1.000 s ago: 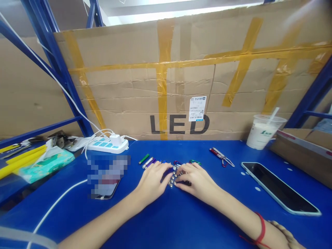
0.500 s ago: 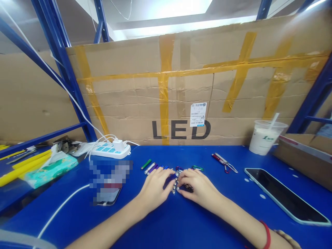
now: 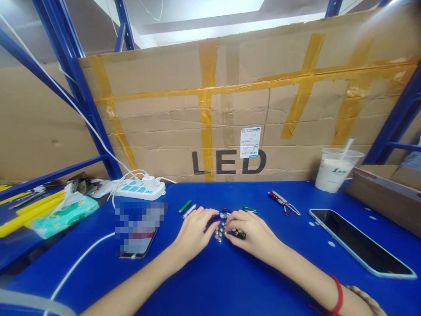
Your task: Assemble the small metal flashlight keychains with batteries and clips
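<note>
Small shiny round metal pieces that look like button cells [image 3: 218, 237] lie in a loose pile on the blue table, between my two hands. My left hand [image 3: 196, 231] curves around the pile's left side, thumb and fingers apart, with nothing visible in its grasp. Over the right side arches my right hand [image 3: 248, 230]; its thumb and index tips are close to the pieces, and more pieces show through the gap beneath its fingers. Just behind the hands are a green carabiner [image 3: 250, 210] and a red-and-blue one [image 3: 226, 210], partly covered. Slim metal tubes [image 3: 190, 211] lie beyond my left hand, partly hidden.
A green tube [image 3: 184, 206] lies farther left. Tweezers and a red pen-like tool [image 3: 279, 198] lie back right. A phone [image 3: 362, 241] and drink cup [image 3: 337, 171] stand right; a second phone [image 3: 141, 241] and power strip [image 3: 140, 189] are left. Cardboard [image 3: 158, 127] walls the back.
The view has shifted slightly. Both hands stay around the pile, and my left hand has drawn a little away from it, leaving more of the round pieces visible.
</note>
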A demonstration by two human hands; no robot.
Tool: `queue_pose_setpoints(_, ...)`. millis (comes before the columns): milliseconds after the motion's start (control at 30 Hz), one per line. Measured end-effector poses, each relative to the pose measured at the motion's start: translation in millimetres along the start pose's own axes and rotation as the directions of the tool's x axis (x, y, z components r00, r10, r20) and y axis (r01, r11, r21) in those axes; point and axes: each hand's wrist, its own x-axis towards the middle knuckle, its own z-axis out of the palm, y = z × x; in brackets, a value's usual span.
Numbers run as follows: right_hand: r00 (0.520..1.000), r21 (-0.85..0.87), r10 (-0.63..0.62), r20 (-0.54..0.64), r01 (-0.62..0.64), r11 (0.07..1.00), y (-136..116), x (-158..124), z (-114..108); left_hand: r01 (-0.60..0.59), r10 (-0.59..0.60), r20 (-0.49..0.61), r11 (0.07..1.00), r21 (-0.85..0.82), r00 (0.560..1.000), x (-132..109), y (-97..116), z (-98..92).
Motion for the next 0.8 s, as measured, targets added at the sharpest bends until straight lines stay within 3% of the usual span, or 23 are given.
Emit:
queue_pose_setpoints(167,0.976,0.058,-0.007,-0.216,0.02,0.998,-3.3,1.5,-3.1,-0.036,0.036,-0.002,0.999,-0.02,0.999,2.0,-0.1,-3.9)
queue_pose_setpoints(367,0.883,0.142,-0.014,-0.47,0.091,0.986,-4.3,-0.9,-2.5,-0.043,0.043,0.029,0.999,-0.015,0.999,1.5,-0.1,-2.7)
queue_pose_setpoints(600,0.878,0.062,-0.136,-0.458,0.184,0.981,-0.4,-2.2,-2.0,-0.076,0.085,0.116,0.994,-0.077,0.99,-0.2,2.9,-1.1)
queue_pose_setpoints(800,0.894,0.061,-0.172,-0.413,0.216,0.975,0.6,-2.1,-3.1,-0.04,0.049,0.103,0.995,-0.087,0.994,-1.6,3.2,0.2)
